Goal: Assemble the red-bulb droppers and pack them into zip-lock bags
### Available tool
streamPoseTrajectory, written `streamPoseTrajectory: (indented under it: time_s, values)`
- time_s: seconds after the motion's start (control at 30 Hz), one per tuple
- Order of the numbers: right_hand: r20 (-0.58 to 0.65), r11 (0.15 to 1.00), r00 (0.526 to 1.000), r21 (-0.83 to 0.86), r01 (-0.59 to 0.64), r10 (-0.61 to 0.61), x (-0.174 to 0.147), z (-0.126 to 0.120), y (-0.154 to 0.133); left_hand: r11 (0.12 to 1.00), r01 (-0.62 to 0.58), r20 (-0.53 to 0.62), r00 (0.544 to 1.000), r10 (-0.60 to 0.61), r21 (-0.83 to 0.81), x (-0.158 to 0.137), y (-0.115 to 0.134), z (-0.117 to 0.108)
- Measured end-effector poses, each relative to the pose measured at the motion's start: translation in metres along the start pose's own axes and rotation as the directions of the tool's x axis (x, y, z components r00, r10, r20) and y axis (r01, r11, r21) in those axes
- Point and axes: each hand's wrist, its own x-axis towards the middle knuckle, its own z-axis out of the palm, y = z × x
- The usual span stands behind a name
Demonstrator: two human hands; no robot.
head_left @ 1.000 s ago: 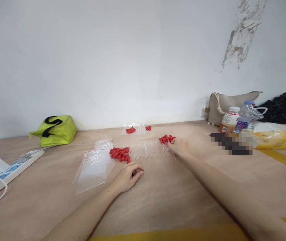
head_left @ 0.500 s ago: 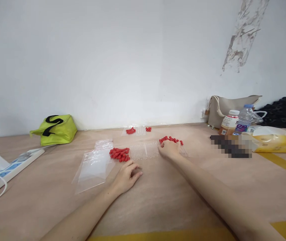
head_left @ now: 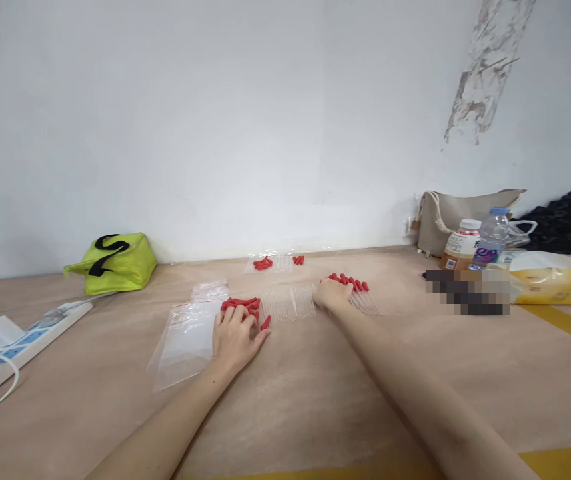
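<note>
A pile of small red rubber bulbs (head_left: 238, 303) lies left of a row of thin clear tubes (head_left: 288, 302). Reaching over the pile's near side, my left hand (head_left: 234, 335) has its fingers apart and bent, fingertips among the bulbs. One loose red bulb (head_left: 266, 323) is right by its thumb tip. My right hand (head_left: 332, 293) is closed at the right end of the tube row; its fingertips are turned away, so what they hold is hidden. Beside it, several tubes with red bulbs on their ends (head_left: 358, 285) lie side by side.
Clear plastic bags (head_left: 185, 347) lie left of the pile. Further back is another bag with red bulbs (head_left: 263, 263). A power strip (head_left: 30, 343) and green bag (head_left: 118, 263) stand left; bottles (head_left: 462, 245) and a yellow tissue pack (head_left: 555, 283) stand right.
My left hand has moved forward and left onto the red bulbs, its fingers spreading. My right hand has shifted slightly left, showing more of the red-ended tubes.
</note>
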Motion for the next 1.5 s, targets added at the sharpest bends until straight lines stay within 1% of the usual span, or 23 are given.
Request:
streamPoseTrajectory:
  time_s: [0.13, 0.23, 0.37, 0.43, 0.47, 0.53, 0.6, 0.63, 0.67, 0.73, 0.8, 0.87, 0.93, 1.03, 1.13, 1.2, 1.27, 1.4, 1.5]
  values:
    - [0.005, 0.999, 0.999, -0.023, 0.038, -0.038, -0.001, 0.000, -0.004, 0.999, -0.027, 0.000, 1.000, 0.027, 0.019, 0.000, 0.003, 0.003]
    - [-0.011, 0.996, 0.996, -0.015, 0.087, -0.087, -0.009, -0.004, -0.006, 0.999, -0.027, 0.000, 1.000, 0.027, 0.028, 0.000, 0.003, 0.003]
    - [-0.076, 0.980, 0.977, 0.011, 0.200, -0.198, -0.036, -0.015, 0.005, 0.999, -0.046, 0.001, 0.999, 0.046, -0.001, -0.001, 0.002, 0.004]
    - [-0.115, 0.957, 0.952, 0.031, 0.289, -0.284, -0.055, -0.016, 0.018, 0.998, -0.061, -0.001, 0.998, 0.061, -0.030, 0.000, 0.000, 0.006]
    - [-0.134, 0.935, 0.930, 0.048, 0.352, -0.343, -0.064, -0.015, 0.026, 0.997, -0.069, -0.001, 0.998, 0.069, -0.047, 0.000, 0.000, 0.007]
    - [-0.226, 0.818, 0.820, 0.131, 0.560, -0.526, -0.081, -0.009, 0.044, 0.993, -0.084, -0.002, 0.996, 0.084, -0.078, 0.002, -0.001, 0.009]
    - [-0.290, 0.706, 0.725, 0.188, 0.683, -0.625, -0.094, 0.000, 0.059, 0.991, -0.086, -0.020, 0.996, 0.084, -0.104, 0.003, -0.001, 0.007]
    - [-0.324, 0.663, 0.690, 0.208, 0.719, -0.647, -0.098, 0.005, 0.065, 0.989, -0.084, -0.038, 0.996, 0.080, -0.121, 0.002, 0.001, 0.005]
    - [-0.357, 0.632, 0.666, 0.225, 0.742, -0.655, -0.101, 0.009, 0.069, 0.985, -0.086, -0.059, 0.995, 0.078, -0.148, 0.002, 0.003, 0.002]
    - [-0.408, 0.594, 0.636, 0.241, 0.767, -0.655, -0.104, 0.015, 0.074, 0.963, -0.115, -0.071, 0.992, 0.100, -0.243, -0.001, 0.011, -0.004]
    - [-0.417, 0.572, 0.612, 0.233, 0.786, -0.672, -0.104, 0.019, 0.074, 0.907, -0.153, -0.009, 0.987, 0.163, -0.391, -0.006, 0.021, -0.009]
    - [-0.407, 0.560, 0.591, 0.206, 0.802, -0.696, -0.105, 0.019, 0.073, 0.843, -0.129, 0.080, 0.977, 0.198, -0.522, -0.011, 0.031, -0.010]
    - [-0.399, 0.563, 0.583, 0.180, 0.807, -0.708, -0.106, 0.017, 0.072, 0.804, -0.076, 0.121, 0.976, 0.182, -0.590, -0.014, 0.039, -0.008]
    - [-0.376, 0.578, 0.592, 0.161, 0.800, -0.713, -0.108, 0.014, 0.071, 0.768, -0.049, 0.143, 0.973, 0.181, -0.639, -0.013, 0.045, -0.004]
    - [-0.367, 0.595, 0.613, 0.174, 0.784, -0.700, -0.110, 0.013, 0.068, 0.737, -0.029, 0.179, 0.963, 0.202, -0.675, -0.010, 0.046, -0.002]
    - [-0.372, 0.603, 0.631, 0.204, 0.771, -0.681, -0.112, 0.011, 0.066, 0.720, -0.006, 0.174, 0.969, 0.176, -0.694, -0.008, 0.046, -0.002]
    - [-0.371, 0.589, 0.631, 0.234, 0.773, -0.681, -0.115, 0.010, 0.063, 0.716, 0.004, 0.160, 0.976, 0.149, -0.698, -0.007, 0.046, -0.003]
    - [-0.358, 0.550, 0.602, 0.245, 0.798, -0.714, -0.121, 0.006, 0.058, 0.750, 0.011, 0.155, 0.980, 0.121, -0.661, -0.008, 0.046, -0.005]
    - [-0.349, 0.558, 0.609, 0.244, 0.793, -0.712, -0.123, 0.004, 0.057, 0.736, 0.033, 0.173, 0.978, 0.116, -0.676, -0.008, 0.046, -0.005]
